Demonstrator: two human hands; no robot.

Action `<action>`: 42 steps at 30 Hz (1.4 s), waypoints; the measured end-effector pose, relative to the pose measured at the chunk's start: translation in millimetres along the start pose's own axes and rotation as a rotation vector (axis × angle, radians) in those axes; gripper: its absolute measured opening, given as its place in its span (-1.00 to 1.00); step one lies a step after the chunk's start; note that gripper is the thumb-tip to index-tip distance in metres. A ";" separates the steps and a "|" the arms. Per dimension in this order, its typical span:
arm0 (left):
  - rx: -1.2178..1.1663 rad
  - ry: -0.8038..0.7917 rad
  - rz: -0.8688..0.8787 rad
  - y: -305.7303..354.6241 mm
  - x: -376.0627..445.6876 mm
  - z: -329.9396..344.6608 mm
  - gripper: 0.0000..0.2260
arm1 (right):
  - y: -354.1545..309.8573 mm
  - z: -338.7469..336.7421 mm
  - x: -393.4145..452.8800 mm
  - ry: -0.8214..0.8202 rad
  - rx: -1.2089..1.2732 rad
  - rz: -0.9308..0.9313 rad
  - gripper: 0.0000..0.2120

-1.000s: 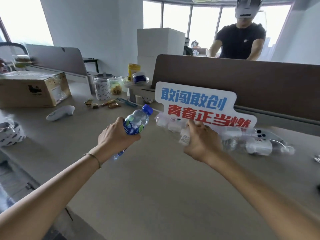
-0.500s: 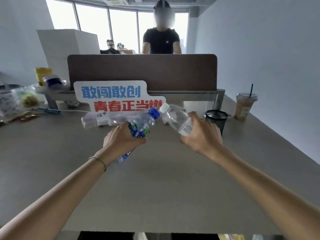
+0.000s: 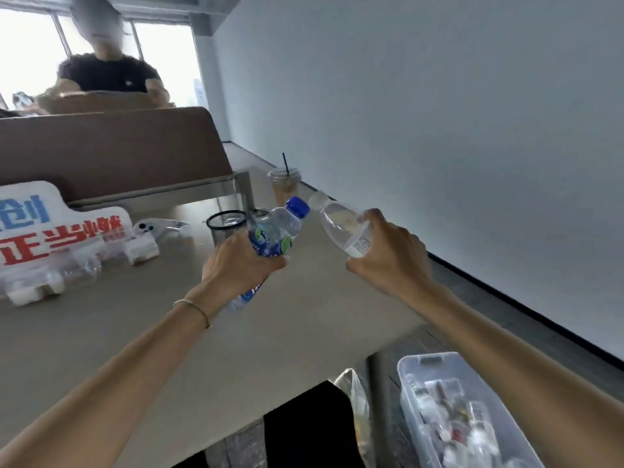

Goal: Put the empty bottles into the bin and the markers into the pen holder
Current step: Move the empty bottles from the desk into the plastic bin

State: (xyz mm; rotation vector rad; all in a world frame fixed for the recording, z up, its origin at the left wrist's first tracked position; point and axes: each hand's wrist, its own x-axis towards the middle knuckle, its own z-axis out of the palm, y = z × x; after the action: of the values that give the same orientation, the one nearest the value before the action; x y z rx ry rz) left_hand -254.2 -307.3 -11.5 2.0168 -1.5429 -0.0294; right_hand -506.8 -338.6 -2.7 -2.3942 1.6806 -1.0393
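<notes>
My left hand [image 3: 241, 261] grips a clear bottle with a blue cap and blue label [image 3: 278, 231], held tilted above the desk. My right hand [image 3: 388, 256] grips a second clear bottle with a white cap [image 3: 339, 224], also tilted, just right of the first. A black mesh pen holder [image 3: 225, 226] stands on the desk behind my left hand. Several more clear bottles [image 3: 67, 268] lie on the desk at the left, blurred. A clear plastic bin [image 3: 439, 363] with items inside sits on the floor at lower right, below my right forearm.
The beige desk [image 3: 169, 332] ends at its right edge near the bin. An iced drink cup with a straw [image 3: 284, 184] stands at the far right corner. A white sign with blue and red characters [image 3: 50, 228] leans on the brown divider [image 3: 111, 153]. A person stands behind the divider.
The view has swung to the right, bringing the floor bin into sight. Both hands have carried their bottles rightward, toward the desk's right edge.
</notes>
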 end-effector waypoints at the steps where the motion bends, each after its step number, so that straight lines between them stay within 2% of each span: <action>1: -0.007 -0.022 0.030 17.5 2.7 12.7 -0.60 | 16.6 -11.2 -4.8 0.014 -0.014 0.029 -0.36; 6: -0.045 -0.110 0.153 102.8 4.0 71.2 -0.46 | 91.2 -64.4 -32.3 0.078 -0.087 0.174 -0.34; 13: -0.213 -0.204 0.285 210.9 -17.3 127.9 -0.46 | 178.6 -115.1 -71.1 0.185 -0.124 0.391 -0.36; 18: -0.368 -0.348 0.329 278.5 -39.4 166.1 -0.50 | 234.9 -133.9 -91.9 0.241 -0.089 0.554 -0.35; 22: -0.433 -0.481 0.337 314.0 -57.4 200.2 -0.43 | 279.3 -135.8 -108.9 0.263 -0.062 0.697 -0.36; 24: -0.442 -0.534 0.325 321.8 -66.2 221.8 -0.38 | 296.2 -130.6 -118.7 0.243 -0.066 0.724 -0.37; 27: -0.449 -0.627 0.272 321.6 -78.1 257.6 -0.46 | 317.5 -117.7 -132.8 0.205 -0.067 0.748 -0.38; 30: -0.439 -0.708 0.188 310.9 -89.1 293.7 -0.47 | 336.6 -99.3 -142.0 0.178 -0.059 0.790 -0.40; 33: -0.433 -0.789 0.071 292.3 -99.0 327.5 -0.45 | 351.6 -75.4 -149.3 0.111 -0.035 0.827 -0.40; 36: -0.474 -0.868 -0.092 266.0 -107.0 358.8 -0.52 | 361.7 -47.2 -159.4 0.000 0.032 0.861 -0.31; 39: -0.522 -0.921 -0.252 238.2 -114.6 385.9 -0.64 | 369.8 -20.0 -169.6 -0.090 0.065 0.905 -0.31; 42: -0.477 -0.956 -0.337 216.1 -118.3 411.0 -0.52 | 376.2 0.3 -176.3 -0.171 0.123 0.968 -0.38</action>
State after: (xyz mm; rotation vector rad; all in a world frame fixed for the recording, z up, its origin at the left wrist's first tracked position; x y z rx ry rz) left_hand -629.9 -414.6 -288.8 1.8971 -1.4364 -1.5219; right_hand -849.6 -344.9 -237.5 -1.2269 2.2008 -0.6881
